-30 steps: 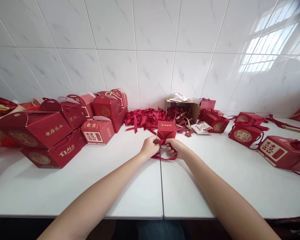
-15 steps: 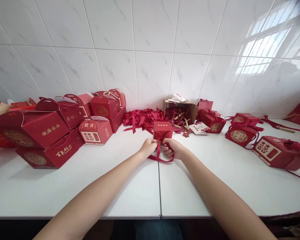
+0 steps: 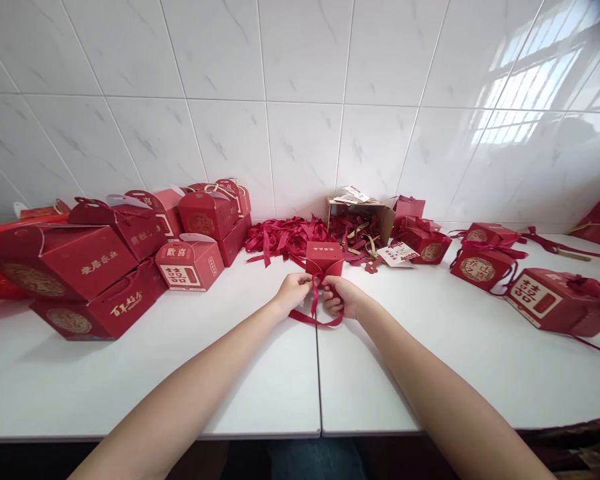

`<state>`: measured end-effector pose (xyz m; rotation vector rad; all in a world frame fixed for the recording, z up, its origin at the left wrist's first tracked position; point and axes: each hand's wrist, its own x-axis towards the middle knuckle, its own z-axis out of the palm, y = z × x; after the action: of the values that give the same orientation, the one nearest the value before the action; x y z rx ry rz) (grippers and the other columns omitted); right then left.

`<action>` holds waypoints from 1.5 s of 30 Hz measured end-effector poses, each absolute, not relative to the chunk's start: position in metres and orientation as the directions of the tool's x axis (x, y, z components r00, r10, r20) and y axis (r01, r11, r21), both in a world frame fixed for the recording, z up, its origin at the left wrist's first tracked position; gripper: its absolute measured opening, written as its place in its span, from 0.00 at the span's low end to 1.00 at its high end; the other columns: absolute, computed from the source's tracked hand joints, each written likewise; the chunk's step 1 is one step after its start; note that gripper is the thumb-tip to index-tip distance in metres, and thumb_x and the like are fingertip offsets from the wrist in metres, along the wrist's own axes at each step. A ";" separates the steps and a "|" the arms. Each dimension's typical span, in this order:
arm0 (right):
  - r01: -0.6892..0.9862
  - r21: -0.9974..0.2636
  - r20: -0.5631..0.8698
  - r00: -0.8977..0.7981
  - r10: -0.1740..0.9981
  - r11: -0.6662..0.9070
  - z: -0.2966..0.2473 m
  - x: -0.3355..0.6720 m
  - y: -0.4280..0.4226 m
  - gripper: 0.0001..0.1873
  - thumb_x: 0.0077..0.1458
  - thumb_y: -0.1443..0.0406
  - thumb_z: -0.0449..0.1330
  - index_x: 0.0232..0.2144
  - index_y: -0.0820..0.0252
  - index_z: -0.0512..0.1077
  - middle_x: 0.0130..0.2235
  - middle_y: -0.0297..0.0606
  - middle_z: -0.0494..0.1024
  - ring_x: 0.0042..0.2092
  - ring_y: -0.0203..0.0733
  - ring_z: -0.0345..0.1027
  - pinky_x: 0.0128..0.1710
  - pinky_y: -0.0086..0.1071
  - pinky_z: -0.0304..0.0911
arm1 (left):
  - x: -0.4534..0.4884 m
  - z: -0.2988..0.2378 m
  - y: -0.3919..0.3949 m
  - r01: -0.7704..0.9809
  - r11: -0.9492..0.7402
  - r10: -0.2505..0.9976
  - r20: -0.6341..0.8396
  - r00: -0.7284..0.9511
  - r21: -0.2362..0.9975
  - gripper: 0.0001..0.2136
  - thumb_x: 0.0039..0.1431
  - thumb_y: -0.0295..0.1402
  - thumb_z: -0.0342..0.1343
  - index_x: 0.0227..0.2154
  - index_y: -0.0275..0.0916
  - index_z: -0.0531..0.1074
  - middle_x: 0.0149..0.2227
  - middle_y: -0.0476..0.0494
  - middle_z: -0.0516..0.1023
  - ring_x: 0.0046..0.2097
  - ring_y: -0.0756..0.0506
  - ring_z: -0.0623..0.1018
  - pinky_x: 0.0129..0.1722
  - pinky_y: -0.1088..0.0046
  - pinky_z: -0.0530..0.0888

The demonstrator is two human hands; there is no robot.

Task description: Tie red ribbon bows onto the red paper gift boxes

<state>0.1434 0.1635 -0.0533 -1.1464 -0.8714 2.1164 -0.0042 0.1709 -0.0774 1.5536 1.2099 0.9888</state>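
Note:
A small red gift box (image 3: 325,253) with gold lettering stands at the middle of the table, just beyond my hands. Dark red ribbon (image 3: 314,308) runs between my fingers at the box's near side and hangs in a loop onto the tabletop. My left hand (image 3: 295,292) pinches the ribbon from the left. From the right, my right hand (image 3: 341,296) has its fingers curled round the ribbon close to the box. The fingertips of both hands nearly meet, and they partly hide where the ribbon crosses.
Stacked red gift boxes (image 3: 95,260) fill the left side. Behind my box lie a heap of red ribbons (image 3: 290,237) and an open carton (image 3: 387,223) of ribbons and tags. Ribbon-tied boxes (image 3: 555,303) stand to the right. A seam splits the white table (image 3: 260,373).
Both hands stay at the box with the ribbon, shifting only slightly. The ribbon loop has spread a little to the left. At the far left, another person's hand has gone out of view.

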 end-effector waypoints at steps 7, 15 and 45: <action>-0.269 -0.778 -0.467 -0.359 0.808 -0.568 -0.058 0.142 0.167 0.16 0.62 0.58 0.52 0.26 0.63 0.63 0.19 0.22 0.54 0.16 0.23 0.39 0.12 0.20 0.39 | -0.006 -0.081 0.173 0.291 -0.121 0.976 0.060 0.211 0.949 0.11 0.62 0.36 0.53 0.40 0.33 0.70 0.37 0.45 0.74 0.35 0.49 0.75 0.35 0.69 0.75; -0.278 -0.783 -0.469 -0.326 0.821 -0.557 -0.060 0.140 0.165 0.14 0.62 0.59 0.53 0.33 0.65 0.67 0.23 0.26 0.64 0.18 0.24 0.51 0.15 0.20 0.51 | -0.009 -0.078 0.169 0.160 -0.164 0.953 0.115 0.280 0.973 0.10 0.61 0.35 0.54 0.31 0.32 0.69 0.27 0.52 0.70 0.26 0.54 0.70 0.26 0.76 0.71; -0.340 -0.779 -0.398 -0.380 0.835 -0.527 -0.060 0.141 0.164 0.16 0.63 0.57 0.52 0.29 0.64 0.65 0.20 0.23 0.58 0.16 0.23 0.43 0.13 0.20 0.43 | -0.004 -0.064 0.157 -0.242 0.082 0.869 0.050 0.493 0.967 0.14 0.38 0.31 0.68 0.29 0.35 0.73 0.27 0.47 0.75 0.25 0.53 0.70 0.28 0.75 0.66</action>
<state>0.1411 0.1642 -0.0596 -1.0392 -0.7764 1.9746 -0.0039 0.1567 -0.0638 1.2115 0.6539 0.9247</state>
